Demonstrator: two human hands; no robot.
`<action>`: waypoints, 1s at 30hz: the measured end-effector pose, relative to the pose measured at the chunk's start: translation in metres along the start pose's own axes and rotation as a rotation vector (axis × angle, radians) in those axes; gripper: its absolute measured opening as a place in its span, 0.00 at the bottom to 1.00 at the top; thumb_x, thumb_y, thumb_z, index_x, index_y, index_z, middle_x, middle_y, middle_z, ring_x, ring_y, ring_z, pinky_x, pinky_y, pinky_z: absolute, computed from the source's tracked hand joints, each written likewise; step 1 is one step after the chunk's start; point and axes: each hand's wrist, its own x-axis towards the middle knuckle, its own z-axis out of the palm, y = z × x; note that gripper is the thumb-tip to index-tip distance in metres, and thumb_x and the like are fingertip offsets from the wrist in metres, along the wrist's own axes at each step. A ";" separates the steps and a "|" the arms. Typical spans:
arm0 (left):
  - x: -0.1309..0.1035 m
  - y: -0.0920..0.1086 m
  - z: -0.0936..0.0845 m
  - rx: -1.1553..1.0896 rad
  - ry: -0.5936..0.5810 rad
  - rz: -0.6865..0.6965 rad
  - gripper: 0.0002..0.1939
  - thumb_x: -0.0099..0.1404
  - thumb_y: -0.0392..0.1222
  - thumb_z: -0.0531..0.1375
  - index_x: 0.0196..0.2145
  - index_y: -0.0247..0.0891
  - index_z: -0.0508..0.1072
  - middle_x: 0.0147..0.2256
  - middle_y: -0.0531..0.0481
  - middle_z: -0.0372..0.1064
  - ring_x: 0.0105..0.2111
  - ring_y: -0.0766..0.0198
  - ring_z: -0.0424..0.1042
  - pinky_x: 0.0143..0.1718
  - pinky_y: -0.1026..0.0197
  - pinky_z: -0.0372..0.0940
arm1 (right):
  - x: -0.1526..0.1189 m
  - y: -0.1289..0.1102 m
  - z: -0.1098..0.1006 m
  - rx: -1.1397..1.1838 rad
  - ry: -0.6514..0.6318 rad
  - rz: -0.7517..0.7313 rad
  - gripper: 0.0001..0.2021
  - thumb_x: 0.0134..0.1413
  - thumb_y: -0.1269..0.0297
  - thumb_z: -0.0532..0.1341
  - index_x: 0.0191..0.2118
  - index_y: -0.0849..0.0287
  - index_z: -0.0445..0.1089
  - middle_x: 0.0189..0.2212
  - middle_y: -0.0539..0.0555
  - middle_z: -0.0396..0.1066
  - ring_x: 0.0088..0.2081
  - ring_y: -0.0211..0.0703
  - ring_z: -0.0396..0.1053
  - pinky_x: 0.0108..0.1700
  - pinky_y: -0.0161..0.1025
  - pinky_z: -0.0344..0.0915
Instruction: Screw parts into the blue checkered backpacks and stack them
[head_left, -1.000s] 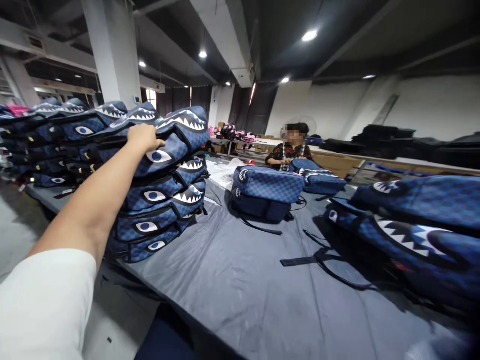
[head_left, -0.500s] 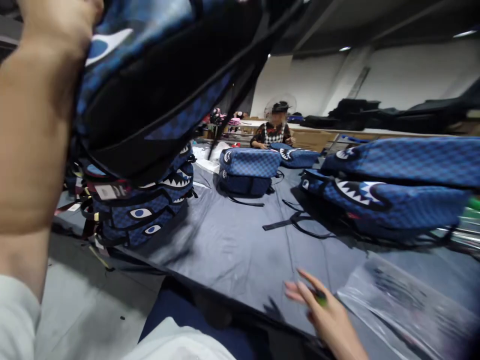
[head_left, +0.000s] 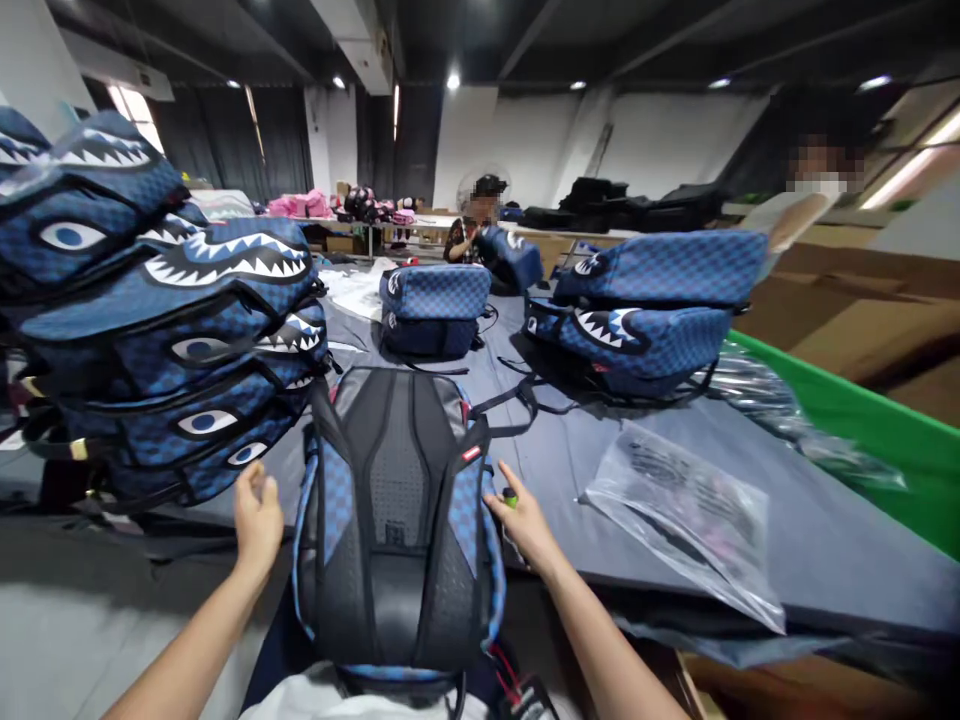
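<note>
A blue checkered backpack (head_left: pixel 401 480) lies across the table's front edge with its black padded back and shoulder straps facing up. My left hand (head_left: pixel 259 515) is just off the backpack's left side, fingers loosely bent and nothing in them. At the opposite side is my right hand (head_left: pixel 525 525), its thumb and fingers by the backpack's edge; whether they touch it I cannot tell. A small green-and-black thing (head_left: pixel 511 496) is tucked in that hand, its kind hidden. A tag on a red cord (head_left: pixel 529 695) hangs at the backpack's lower right.
Backpacks with shark mouths and eyes form a tall stack (head_left: pixel 172 350) on the left. More lie stacked at the centre (head_left: pixel 435 310) and right (head_left: pixel 637 320). A clear plastic bag (head_left: pixel 682 520) rests on the table (head_left: pixel 847 545). Behind stands a person (head_left: pixel 461 235) handling a backpack; another is at far right.
The backpack my left hand held up at the upper left is now down in front of me, back side up. My left hand has let go. My right hand has come beside it.
</note>
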 end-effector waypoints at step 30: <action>0.088 0.124 0.180 0.203 -0.735 1.278 0.24 0.70 0.57 0.55 0.38 0.31 0.77 0.36 0.37 0.74 0.40 0.50 0.72 0.45 0.47 0.61 | 0.041 -0.046 0.030 -0.846 -0.195 0.015 0.22 0.65 0.53 0.56 0.59 0.60 0.62 0.43 0.61 0.79 0.45 0.54 0.77 0.37 0.39 0.64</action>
